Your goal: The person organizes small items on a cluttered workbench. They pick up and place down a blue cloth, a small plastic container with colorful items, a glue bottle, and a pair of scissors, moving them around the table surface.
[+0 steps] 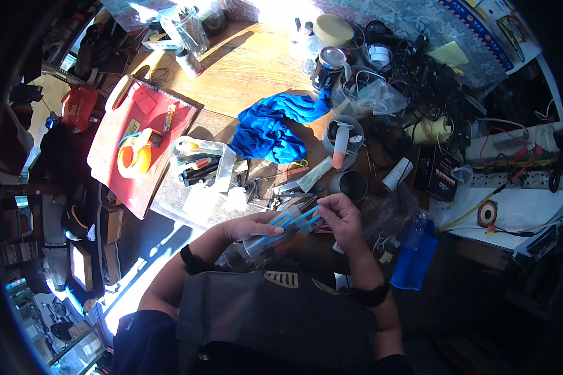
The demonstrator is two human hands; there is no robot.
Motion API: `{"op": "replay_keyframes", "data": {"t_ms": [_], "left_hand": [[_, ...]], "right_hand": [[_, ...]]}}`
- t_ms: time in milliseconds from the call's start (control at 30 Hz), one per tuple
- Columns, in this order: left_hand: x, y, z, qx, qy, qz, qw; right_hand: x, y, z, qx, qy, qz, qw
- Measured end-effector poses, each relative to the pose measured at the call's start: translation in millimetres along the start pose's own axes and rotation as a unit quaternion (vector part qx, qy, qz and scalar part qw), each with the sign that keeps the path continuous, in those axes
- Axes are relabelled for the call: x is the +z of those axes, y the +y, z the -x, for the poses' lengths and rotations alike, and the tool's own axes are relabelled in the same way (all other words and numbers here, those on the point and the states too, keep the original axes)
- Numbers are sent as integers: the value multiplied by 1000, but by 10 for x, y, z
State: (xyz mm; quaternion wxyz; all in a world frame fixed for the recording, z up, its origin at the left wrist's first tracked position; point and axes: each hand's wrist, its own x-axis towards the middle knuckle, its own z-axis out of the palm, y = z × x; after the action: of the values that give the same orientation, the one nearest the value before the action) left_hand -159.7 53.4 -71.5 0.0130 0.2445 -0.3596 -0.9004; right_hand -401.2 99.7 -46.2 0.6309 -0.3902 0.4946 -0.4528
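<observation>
One clear container (255, 249) packed with slim blue sticks (309, 215) is held in front of the person's body, tilted so that its open end points up and to the right. The left hand (251, 227) is closed around its side, thumb lying across the front; the right hand (344, 219) has its thumb and fingers pinched at the upper ends of the sticks — exactly how many it grips, I cannot tell. The two stand near each other but apart, with the sticks between them. A black band (194, 260) circles the left forearm.

Just beyond, on the wooden surface (244, 47), a metal cup (349, 186) stands near the right hand, and a crumpled blue cloth (272, 131) lies farther back. To the left are a pale bin (224, 175) holding dark pens and a red folder (109, 147) carrying an orange roll (133, 156). Off to the right — lower down — hangs a blue pouch (415, 256).
</observation>
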Motion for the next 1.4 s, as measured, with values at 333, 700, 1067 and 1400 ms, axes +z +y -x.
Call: {"op": "replay_keyframes", "data": {"t_ms": [333,700,1067,1400], "left_hand": [[19,40,-5,-1,4,0,1000],[-20,-10,5,-12,-16,46,999],[-16,-23,49,-22,-12,-4,1000],[3,14,115,40,53,-59,996]], "right_hand": [[123,101,32,-76,53,16,996],[27,4,17,27,3,-39,999],[-6,61,35,32,-35,-54,997],[-377,-48,159,-105,272,-116,950]]}}
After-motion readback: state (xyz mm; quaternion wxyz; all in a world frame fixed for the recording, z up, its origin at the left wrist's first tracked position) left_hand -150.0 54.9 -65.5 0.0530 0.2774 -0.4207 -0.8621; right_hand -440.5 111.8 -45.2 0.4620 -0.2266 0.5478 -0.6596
